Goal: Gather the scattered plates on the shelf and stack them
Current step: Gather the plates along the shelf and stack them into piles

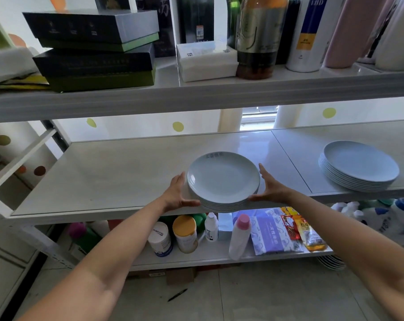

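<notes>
A stack of pale blue-white round ceramic plates (pixel 223 179) is held between the two hands at the front edge of the white middle shelf (pixel 117 177). The left hand (pixel 179 193) is laid against the stack's left side, fingers straight and pointing away from the person, the thumb stretched along the lower front rim. The right hand (pixel 270 187) is set against the opposite side in the same way, fingers straight and the thumb reaching toward the rim. Both hands are thus spread wide, with the stack pressed between the palms. Whether the stack rests on the shelf or is lifted just clear of it cannot be told.

Well to the right of the right hand, a second, similar stack of pale round plates (pixel 360 165) is seen on the same shelf, apart from the held one. Below the hands, on the lower shelf, a white bottle with a pink cap (pixel 239 235) and a cream canister with a yellow lid (pixel 186 234) are visible. Above and left of the left hand, dark flat boxes (pixel 92 49) are piled on the upper shelf.
</notes>
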Demonstrator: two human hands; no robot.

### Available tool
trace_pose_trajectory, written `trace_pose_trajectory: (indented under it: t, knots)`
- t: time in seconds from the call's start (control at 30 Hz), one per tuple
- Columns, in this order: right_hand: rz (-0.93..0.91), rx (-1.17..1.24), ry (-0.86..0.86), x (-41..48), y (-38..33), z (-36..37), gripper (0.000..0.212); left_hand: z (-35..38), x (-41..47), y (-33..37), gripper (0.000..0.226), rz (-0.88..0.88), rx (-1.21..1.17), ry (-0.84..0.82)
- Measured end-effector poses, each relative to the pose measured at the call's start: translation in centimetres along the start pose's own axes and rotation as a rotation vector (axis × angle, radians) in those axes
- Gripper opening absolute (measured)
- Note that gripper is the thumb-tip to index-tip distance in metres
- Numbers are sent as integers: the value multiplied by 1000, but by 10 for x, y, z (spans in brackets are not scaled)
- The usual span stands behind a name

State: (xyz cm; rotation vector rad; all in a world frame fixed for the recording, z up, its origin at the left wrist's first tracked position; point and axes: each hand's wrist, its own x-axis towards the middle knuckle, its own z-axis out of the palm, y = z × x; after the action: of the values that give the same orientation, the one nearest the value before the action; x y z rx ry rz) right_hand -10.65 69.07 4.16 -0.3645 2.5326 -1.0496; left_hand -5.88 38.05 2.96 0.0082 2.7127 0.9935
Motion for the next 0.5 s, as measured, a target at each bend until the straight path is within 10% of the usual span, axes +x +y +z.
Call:
trace_pose_trajectory:
  t: [0.5]
  knots:
    - [-86,-292,296,-7,39,-22,131,-6,-1,-8,140,36,3,286]
